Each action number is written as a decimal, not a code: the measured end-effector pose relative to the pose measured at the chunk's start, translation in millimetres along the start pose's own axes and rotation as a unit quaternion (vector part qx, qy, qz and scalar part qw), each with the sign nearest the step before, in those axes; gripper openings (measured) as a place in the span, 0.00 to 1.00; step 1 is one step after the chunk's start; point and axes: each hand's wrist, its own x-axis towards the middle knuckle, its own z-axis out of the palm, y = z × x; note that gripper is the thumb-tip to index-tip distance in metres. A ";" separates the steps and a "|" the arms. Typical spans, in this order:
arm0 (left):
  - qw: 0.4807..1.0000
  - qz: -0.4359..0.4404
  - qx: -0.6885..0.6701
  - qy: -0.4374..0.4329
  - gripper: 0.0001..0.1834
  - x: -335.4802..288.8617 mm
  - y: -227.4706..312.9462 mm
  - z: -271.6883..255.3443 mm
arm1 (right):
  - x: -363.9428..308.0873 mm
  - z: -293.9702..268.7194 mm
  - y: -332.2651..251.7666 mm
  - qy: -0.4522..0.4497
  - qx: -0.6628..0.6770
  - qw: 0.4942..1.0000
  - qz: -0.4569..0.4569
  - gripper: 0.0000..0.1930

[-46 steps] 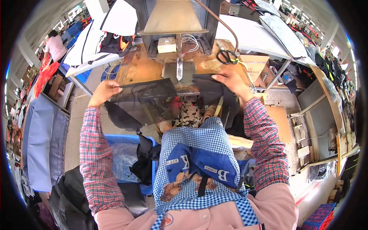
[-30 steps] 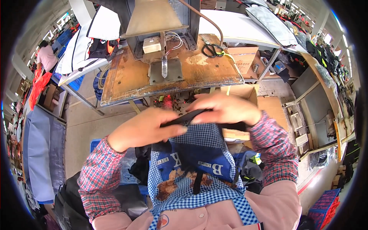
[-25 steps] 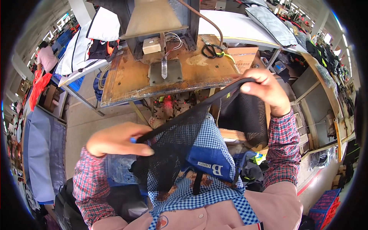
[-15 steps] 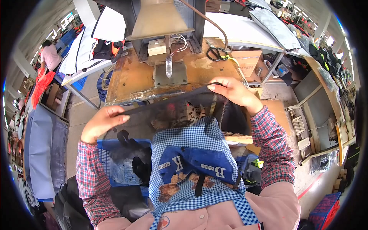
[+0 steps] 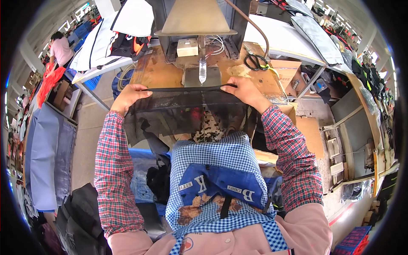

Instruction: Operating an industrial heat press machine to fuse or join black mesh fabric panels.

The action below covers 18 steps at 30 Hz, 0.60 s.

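Observation:
A sheer black mesh fabric piece (image 5: 178,108) is stretched between my hands by its dark bound edge. At the left end, my left hand (image 5: 129,97) pinches the edge between thumb and fingers. My right hand (image 5: 244,92) grips the same edge at the other end. The edge runs nearly level along the front of the wooden worktable (image 5: 159,70), and the mesh hangs down from it. Just behind the edge, between my hands, stands the pale vertical tip (image 5: 202,73) of a bench machine (image 5: 195,19), above a metal plate (image 5: 185,76).
Black-handled scissors (image 5: 256,62) lie on the table at the right, beside a cardboard box (image 5: 284,70). A blue crate (image 5: 142,170) with dark pieces sits below my left arm. White panels (image 5: 95,46) cover a side table. A person (image 5: 61,51) stands far left.
Both hands have moved forward to the table's front edge with the mesh. Its bound edge, slanting before, is now almost level below the machine's tip.

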 end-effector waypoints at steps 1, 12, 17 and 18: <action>1.000 0.004 0.008 0.011 0.23 5.0 -0.9 3.3 | 0.8 -0.5 -0.5 -0.003 -0.014 1.000 0.013 0.15; 0.999 -0.009 -0.033 -0.026 0.19 17.9 -10.5 8.0 | 7.9 3.3 -2.9 0.013 -0.073 0.996 0.046 0.18; 0.998 -0.014 -0.038 -0.037 0.17 15.8 -9.4 7.1 | 9.0 1.6 -7.2 -0.010 -0.078 0.995 0.064 0.18; 0.998 -0.014 -0.038 -0.038 0.17 15.9 -7.0 8.3 | 8.9 0.8 -7.6 -0.010 -0.077 0.995 0.065 0.18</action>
